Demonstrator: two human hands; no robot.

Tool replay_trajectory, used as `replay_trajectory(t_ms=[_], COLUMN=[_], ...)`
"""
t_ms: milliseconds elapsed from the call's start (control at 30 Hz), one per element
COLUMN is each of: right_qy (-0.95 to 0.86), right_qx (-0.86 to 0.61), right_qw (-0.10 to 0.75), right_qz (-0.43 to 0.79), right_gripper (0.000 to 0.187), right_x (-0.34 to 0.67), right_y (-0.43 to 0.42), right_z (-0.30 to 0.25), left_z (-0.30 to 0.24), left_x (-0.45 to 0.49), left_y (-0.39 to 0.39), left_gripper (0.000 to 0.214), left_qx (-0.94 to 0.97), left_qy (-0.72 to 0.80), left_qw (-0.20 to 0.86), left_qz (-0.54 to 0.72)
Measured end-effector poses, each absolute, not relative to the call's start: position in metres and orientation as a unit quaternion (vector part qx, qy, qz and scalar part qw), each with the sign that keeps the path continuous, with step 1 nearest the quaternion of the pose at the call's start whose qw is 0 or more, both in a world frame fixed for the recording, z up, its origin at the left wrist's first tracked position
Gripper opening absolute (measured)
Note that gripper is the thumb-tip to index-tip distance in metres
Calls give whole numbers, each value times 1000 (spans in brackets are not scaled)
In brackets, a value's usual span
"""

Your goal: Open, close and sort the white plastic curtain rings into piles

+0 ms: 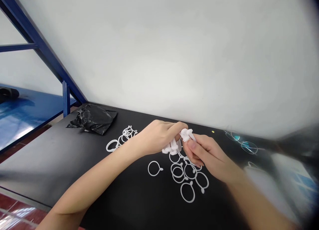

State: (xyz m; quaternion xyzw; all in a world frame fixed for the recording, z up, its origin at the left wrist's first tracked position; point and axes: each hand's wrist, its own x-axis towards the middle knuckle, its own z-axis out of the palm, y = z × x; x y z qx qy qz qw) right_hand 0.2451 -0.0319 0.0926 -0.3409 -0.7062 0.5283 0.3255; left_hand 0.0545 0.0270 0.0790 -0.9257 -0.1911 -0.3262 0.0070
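Observation:
My left hand (157,137) is closed around a stack of white plastic rings (171,148) held above a black table (62,160). My right hand (204,152) pinches a white plastic ring (186,134) right against the top of that stack, thumb and fingers pressed together. Under both hands lies a loose pile of white rings (188,177) with small tabs. One single ring (154,168) lies apart to the left of the pile. A second cluster of white rings (122,138) lies farther left, behind my left forearm.
A crumpled black plastic bag (93,118) lies at the table's far left corner. A pair of glasses (240,142) rests at the far right by the white wall. A blue metal frame (42,47) and blue shelf stand to the left. The table's front edge runs at lower left.

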Motion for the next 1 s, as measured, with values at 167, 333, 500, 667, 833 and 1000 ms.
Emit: replay_trajectory(t_ms=[167,333,500,667,833,1000], right_qy=[-732,-776,-817,-827,-838,-812], right_qx=[-330,-308,-252,-260,-289,-309], right_qw=[340,367,377,370,359,365], right_qz=[490,410,357,333,292,333], right_gripper=[43,40,37,39,46,41], right_x=[237,232,229,232,232,233], right_y=[-43,-40,-39,-45,-54,-52], right_z=[98,88,79,87,95,103], left_z=[68,57,38,31,35,50], left_x=[66,68,68,70,66,58], left_y=[29,34,38,35,26,20], left_gripper=[23,23,24,35,43,37], left_qx=[-878,-869,-860,-872,-875,-878], left_qy=[-139,-112,-43,-56,-153,-185], left_qw=[66,89,48,-53,-170,-227], left_qz=[-453,-474,-507,-484,-427,-378])
